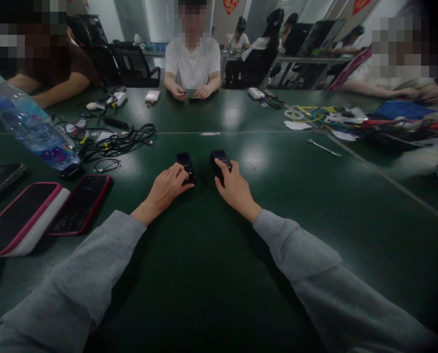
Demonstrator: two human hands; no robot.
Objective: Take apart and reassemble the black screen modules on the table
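Two small black devices with little screens rest on the dark green table, a short gap between them. My left hand has its fingers wrapped over the lower part of the left device, with the thumb along its near edge. Around the right device my right hand is closed, one finger lying on its front near the screen. Both screens face up and look dark.
At left are a tilted water bottle, a red-edged phone, a pink-framed phone and tangled black cables. A wrench and a wire pile lie right. A person in white sits opposite; others sit at both sides.
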